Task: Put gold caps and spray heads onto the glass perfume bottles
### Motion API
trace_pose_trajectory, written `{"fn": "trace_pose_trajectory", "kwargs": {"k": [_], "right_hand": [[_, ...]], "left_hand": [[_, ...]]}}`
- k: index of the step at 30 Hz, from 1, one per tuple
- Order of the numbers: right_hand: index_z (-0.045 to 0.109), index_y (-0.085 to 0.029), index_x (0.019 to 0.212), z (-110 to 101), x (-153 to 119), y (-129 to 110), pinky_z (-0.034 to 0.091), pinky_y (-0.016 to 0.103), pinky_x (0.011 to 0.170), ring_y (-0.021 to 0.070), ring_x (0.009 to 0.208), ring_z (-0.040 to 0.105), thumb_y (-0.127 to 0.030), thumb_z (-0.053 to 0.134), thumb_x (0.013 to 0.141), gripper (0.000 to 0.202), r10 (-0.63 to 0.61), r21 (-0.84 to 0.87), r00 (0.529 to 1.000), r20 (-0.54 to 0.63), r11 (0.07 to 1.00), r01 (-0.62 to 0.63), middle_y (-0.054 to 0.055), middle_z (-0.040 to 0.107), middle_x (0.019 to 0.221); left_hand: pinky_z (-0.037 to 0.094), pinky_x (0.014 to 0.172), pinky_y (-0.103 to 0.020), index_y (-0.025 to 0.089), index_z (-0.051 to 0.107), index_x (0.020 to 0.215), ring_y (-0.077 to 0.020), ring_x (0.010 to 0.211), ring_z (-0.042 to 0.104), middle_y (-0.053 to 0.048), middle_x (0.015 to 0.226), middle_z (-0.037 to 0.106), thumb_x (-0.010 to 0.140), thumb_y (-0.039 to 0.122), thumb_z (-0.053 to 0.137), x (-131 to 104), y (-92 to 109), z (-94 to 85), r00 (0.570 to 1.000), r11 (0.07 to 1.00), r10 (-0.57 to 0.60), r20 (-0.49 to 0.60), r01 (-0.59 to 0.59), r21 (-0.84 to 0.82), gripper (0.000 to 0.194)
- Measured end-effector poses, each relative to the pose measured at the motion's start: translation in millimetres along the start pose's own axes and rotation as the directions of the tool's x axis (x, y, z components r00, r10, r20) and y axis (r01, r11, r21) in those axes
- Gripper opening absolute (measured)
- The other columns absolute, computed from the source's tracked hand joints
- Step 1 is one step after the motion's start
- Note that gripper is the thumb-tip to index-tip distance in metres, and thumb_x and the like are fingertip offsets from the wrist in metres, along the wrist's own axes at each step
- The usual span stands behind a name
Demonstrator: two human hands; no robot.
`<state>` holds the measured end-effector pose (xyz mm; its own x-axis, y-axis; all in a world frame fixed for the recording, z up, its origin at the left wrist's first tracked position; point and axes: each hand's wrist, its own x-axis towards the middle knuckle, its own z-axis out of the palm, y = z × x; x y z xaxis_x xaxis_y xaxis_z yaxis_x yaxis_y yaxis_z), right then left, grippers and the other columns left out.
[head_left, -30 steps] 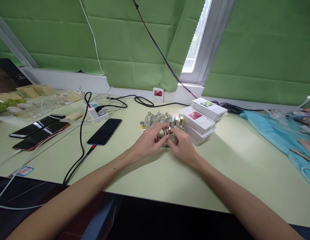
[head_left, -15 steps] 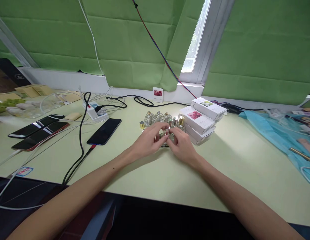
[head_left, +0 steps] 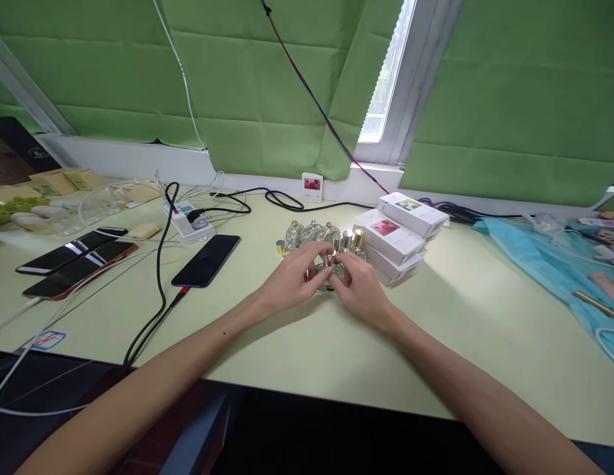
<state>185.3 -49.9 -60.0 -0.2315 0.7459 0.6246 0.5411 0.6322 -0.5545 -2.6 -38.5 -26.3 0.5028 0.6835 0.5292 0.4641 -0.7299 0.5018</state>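
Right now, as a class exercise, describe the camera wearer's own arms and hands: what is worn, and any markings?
The left hand and right hand show no glove, ring or watch. No sleeve shows on the left arm or right arm. One small round spot marks the left.

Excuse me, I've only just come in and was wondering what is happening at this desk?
A person has the left hand and right hand together around a small clear glass bottle with a silver top, fingertips at the top. The fingers hide much of it. Just behind are more clear glass bottles, some with gold or silver caps. A loose gold cap sits to the left, and stacked white cardboard boxes to the right.
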Motion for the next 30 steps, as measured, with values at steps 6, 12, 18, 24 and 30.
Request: {"fn": "trace_pose_trajectory", "kwargs": {"k": [6,12,18,24,30], "right_hand": [[0.06,-0.02,0.096,-0.5,-0.1,0.0,0.042,0.03,0.064,0.016,0.065,0.054,-0.023,0.055,0.094,0.007,-0.004,-0.004,1.0,0.0,1.0,0.004,0.004,0.065,0.089],[0.059,-0.02,0.095,-0.5,0.0,-0.5,0.042,0.03,0.064,0.0161,0.064,0.054,-0.024,0.055,0.094,0.005,0.004,-0.006,1.0,0.001,1.0,-0.004,0.004,0.065,0.088],[0.059,-0.02,0.095,-0.9,0.2,-1.0,0.042,0.031,0.063,0.0155,0.062,0.053,-0.023,0.055,0.093,0.004,0.003,-0.007,1.0,0.007,1.0,-0.003,0.004,0.065,0.088],[0.058,-0.021,0.094,-1.4,0.6,-1.4,0.043,0.03,0.063,0.0159,0.064,0.054,-0.023,0.056,0.093,0.003,0.01,-0.003,1.0,0.013,1.0,-0.01,0.004,0.065,0.089],[0.059,-0.021,0.094,-2.0,0.2,-1.9,0.043,0.031,0.064,0.0161,0.065,0.054,-0.022,0.056,0.093,0.004,0.017,-0.002,1.0,0.022,1.0,-0.017,0.004,0.065,0.089]], "left_hand": [[0.053,0.061,-0.024,0.021,0.059,0.128,-0.0083,0.063,0.058,-0.007,0.118,0.07,0.101,0.03,0.056,-0.3,0.3,-0.5,1.0,1.0,0.01,0.006,-0.01,0.014,0.028],[0.053,0.061,-0.024,0.021,0.059,0.128,-0.0081,0.063,0.057,-0.006,0.118,0.07,0.1,0.029,0.057,-0.1,0.5,-0.5,1.0,1.0,0.003,0.008,-0.003,0.017,0.029],[0.053,0.061,-0.024,0.02,0.059,0.127,-0.0082,0.063,0.058,-0.007,0.12,0.07,0.101,0.029,0.057,0.8,1.8,-1.3,1.0,1.0,0.005,0.012,-0.005,0.03,0.028],[0.054,0.061,-0.024,0.021,0.059,0.126,-0.0087,0.064,0.058,-0.007,0.119,0.07,0.101,0.031,0.056,1.0,2.3,-1.9,1.0,0.999,0.019,0.01,-0.019,0.032,0.027],[0.054,0.062,-0.024,0.02,0.059,0.127,-0.0086,0.064,0.058,-0.007,0.119,0.07,0.101,0.029,0.057,0.3,2.6,-2.5,1.0,0.999,0.015,0.012,-0.016,0.032,0.027]]}}
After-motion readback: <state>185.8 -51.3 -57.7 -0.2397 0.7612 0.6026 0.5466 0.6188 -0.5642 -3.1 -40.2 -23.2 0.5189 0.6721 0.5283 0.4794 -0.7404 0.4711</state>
